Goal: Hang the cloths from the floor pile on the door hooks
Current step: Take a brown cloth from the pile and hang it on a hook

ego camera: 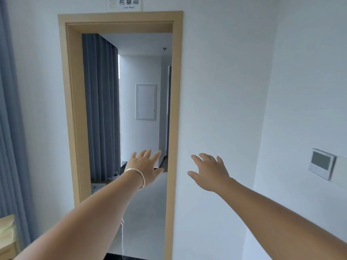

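A white wall (221, 91) and a tan door frame (175, 109) fill the view, the doorway opening onto a tiled floor (148, 212) and grey curtains (102, 109) beyond. Both bare arms reach forward: the left hand (145, 166), a bracelet (138, 175) on its wrist, and the right hand (209, 171) are spread, fingers apart, holding nothing. A sign (124, 4) tops the frame; a wall panel (322, 163) sits right. No cloths or hooks are in view.
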`<control>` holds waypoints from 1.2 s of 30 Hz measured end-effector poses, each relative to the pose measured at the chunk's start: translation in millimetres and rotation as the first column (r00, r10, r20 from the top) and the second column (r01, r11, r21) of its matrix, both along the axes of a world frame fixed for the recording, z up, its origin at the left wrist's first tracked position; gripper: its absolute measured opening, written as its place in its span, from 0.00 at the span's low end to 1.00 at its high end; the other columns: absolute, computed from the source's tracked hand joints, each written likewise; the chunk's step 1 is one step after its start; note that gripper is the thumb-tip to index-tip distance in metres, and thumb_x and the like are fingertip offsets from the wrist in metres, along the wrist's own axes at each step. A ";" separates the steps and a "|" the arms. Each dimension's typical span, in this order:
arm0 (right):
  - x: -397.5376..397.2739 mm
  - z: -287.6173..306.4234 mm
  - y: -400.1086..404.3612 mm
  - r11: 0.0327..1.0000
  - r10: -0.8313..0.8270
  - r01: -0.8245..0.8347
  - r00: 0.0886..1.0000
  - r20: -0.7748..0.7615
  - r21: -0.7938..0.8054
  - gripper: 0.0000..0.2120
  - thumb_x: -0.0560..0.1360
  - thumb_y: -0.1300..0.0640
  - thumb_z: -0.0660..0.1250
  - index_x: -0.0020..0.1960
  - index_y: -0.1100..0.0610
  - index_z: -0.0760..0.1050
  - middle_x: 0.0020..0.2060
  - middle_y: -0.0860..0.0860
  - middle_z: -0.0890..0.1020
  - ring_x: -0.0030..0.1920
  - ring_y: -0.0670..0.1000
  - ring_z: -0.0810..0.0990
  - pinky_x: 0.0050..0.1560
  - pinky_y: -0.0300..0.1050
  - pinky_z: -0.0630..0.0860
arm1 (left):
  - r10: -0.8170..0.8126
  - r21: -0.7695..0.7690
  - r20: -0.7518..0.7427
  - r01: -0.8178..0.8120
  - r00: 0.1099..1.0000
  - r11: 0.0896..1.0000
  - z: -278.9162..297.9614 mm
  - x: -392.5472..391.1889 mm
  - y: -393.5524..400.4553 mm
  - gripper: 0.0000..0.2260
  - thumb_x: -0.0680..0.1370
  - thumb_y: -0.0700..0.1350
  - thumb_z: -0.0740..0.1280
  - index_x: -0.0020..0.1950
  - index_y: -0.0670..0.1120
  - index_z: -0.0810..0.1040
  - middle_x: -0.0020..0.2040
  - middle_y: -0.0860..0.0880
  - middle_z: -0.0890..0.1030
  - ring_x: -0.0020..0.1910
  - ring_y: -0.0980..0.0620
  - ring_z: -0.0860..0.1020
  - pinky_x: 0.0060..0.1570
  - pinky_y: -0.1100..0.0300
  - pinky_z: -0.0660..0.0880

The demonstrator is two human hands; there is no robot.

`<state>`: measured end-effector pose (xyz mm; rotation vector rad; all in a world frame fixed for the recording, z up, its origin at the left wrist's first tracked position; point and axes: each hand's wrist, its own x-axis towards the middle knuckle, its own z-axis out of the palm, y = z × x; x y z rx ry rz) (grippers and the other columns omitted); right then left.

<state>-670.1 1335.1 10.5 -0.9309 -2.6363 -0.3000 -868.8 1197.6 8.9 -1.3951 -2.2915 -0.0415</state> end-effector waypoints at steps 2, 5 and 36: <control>-32.3 -1.4 7.9 0.999 0.038 -0.038 0.999 0.007 0.000 0.29 0.79 0.39 0.53 0.76 0.49 0.54 0.74 0.52 0.61 0.74 0.54 0.59 0.73 0.59 0.51 | 0.033 -0.010 -0.004 -0.033 0.999 0.999 -4.0 -27.5 -1.9 0.30 0.80 0.63 0.48 0.78 0.55 0.45 0.78 0.48 0.55 0.76 0.48 0.53 0.73 0.46 0.52; -92.6 -3.7 12.1 0.992 0.119 -0.119 0.993 -0.004 -0.033 0.28 0.79 0.39 0.53 0.76 0.48 0.56 0.73 0.52 0.63 0.73 0.54 0.60 0.72 0.59 0.51 | 0.127 -0.015 -0.010 -0.128 0.992 0.992 -10.6 -73.9 -17.5 0.30 0.79 0.65 0.47 0.78 0.55 0.45 0.78 0.48 0.55 0.76 0.47 0.53 0.73 0.46 0.53; -600.1 -57.5 -296.2 0.170 0.985 -0.959 0.174 0.001 -0.227 0.31 0.79 0.37 0.54 0.78 0.47 0.51 0.77 0.51 0.57 0.76 0.53 0.55 0.74 0.62 0.48 | 0.995 -0.139 0.047 -0.986 0.090 0.095 -53.0 -289.6 -386.7 0.31 0.78 0.67 0.47 0.78 0.57 0.45 0.78 0.48 0.54 0.77 0.48 0.52 0.74 0.46 0.52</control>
